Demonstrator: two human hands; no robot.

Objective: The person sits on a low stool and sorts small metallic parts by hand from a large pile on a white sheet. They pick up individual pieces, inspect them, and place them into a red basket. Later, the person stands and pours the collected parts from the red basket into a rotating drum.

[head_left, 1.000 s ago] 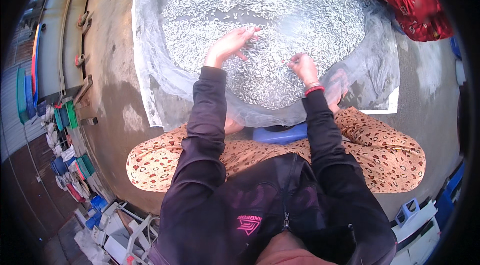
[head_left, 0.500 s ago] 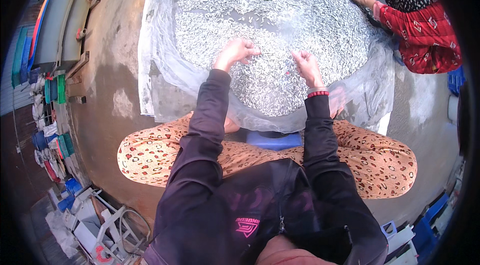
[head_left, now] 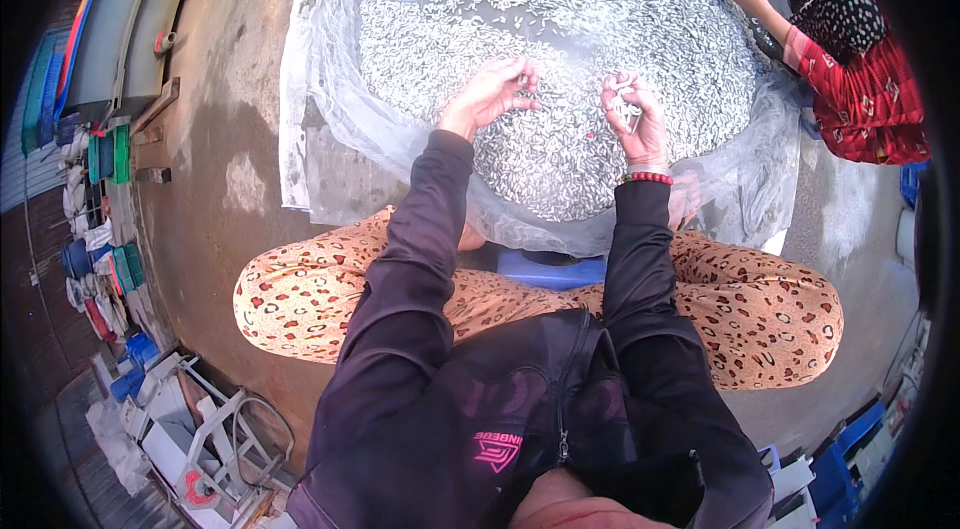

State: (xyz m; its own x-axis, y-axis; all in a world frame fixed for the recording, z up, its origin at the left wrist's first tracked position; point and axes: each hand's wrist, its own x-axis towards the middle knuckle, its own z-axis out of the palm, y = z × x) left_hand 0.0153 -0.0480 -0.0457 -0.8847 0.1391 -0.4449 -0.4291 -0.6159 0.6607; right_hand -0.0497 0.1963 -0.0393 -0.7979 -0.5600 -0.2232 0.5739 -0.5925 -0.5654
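Note:
A wide layer of small, slender silvery-white pieces (head_left: 570, 174), much like tiny fish, is spread over a pale mesh net (head_left: 370, 134). Above its near part, my left hand (head_left: 492, 94) hovers with thumb and fingers apart, and I see nothing in it. Across a short gap, my right hand (head_left: 640, 124) is turned partly palm up, its fingers curled round a few of the whitish pieces. A red bead bracelet (head_left: 648, 177) circles my right wrist. One tiny red speck lies among the pieces between my hands.
At the upper right another person in a red patterned sleeve (head_left: 865, 79) works with both hands at the net's edge. A blue low stool (head_left: 550, 271) shows between my crossed legs. Crates and a white metal frame (head_left: 215, 429) stand on the left.
My right hand has turned palm upward and its fingers have curled round some pieces. My left hand has shifted slightly up and right, fingers spreading. The other person's hands have lifted from the layer.

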